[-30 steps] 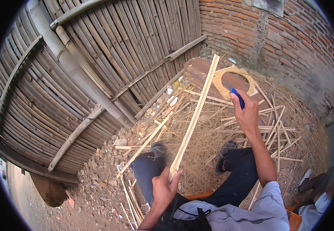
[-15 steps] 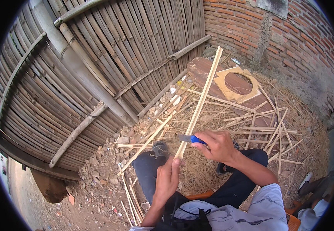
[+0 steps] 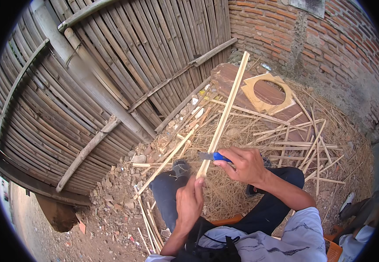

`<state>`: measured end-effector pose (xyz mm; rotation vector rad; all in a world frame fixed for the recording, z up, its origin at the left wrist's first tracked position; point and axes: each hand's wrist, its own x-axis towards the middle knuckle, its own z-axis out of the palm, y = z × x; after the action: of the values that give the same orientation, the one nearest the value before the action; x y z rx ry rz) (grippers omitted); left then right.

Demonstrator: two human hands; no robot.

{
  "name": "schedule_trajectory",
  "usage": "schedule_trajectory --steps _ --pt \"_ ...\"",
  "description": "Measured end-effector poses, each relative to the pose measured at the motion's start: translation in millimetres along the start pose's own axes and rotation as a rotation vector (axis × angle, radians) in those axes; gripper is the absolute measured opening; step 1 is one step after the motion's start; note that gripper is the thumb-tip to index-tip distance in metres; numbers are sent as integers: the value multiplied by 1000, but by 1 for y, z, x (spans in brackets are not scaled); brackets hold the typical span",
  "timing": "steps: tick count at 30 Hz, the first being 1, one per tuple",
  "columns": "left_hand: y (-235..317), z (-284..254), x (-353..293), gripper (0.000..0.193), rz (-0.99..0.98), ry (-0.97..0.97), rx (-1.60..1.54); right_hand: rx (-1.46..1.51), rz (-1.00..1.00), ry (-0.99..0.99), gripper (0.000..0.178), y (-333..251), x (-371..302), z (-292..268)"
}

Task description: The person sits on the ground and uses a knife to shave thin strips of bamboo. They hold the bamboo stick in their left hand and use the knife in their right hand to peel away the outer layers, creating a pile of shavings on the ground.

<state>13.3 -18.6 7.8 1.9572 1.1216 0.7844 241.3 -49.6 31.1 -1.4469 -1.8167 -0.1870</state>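
Observation:
A long pale bamboo strip (image 3: 227, 111) slants up and away from me, slightly to the right. Its near end is pinched in my left hand (image 3: 190, 198), thumb on top. My right hand (image 3: 244, 166) is closed round the blue handle of a small knife (image 3: 220, 156). The short grey blade lies across the strip, a little beyond my left hand, and touches or nearly touches it. Under the strip, thin shavings (image 3: 224, 192) cover the ground between my legs.
Several cut strips (image 3: 305, 146) lie criss-crossed at the right, others (image 3: 151, 227) at the lower left. A brown board (image 3: 226, 83) bears a flat frame with a round hole (image 3: 249, 91). A bamboo fence (image 3: 154, 56) and brick wall (image 3: 268, 26) enclose the corner. Another person's leg (image 3: 356, 209) shows far right.
The knife and my right hand have shifted very slightly left along with the strip's far end. Both grips stay the same.

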Motion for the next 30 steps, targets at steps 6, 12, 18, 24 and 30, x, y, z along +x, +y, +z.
schedule_trajectory --steps 6,12,18,24,30 --pt "-6 -1 2 39 19 20 44 -79 25 3 31 6 5 -4" --pt "-13 -14 -25 42 8 -1 -25 -115 360 387 34 79 38 -56" --pt "-29 -26 -2 48 -172 -143 -406 194 290 214 33 51 12 -21" --pt "-20 -24 1 49 -184 -300 -421 679 469 17 35 27 16 -15" --pt "-21 -22 8 49 -150 -495 -306 803 550 -11 34 33 10 -8"
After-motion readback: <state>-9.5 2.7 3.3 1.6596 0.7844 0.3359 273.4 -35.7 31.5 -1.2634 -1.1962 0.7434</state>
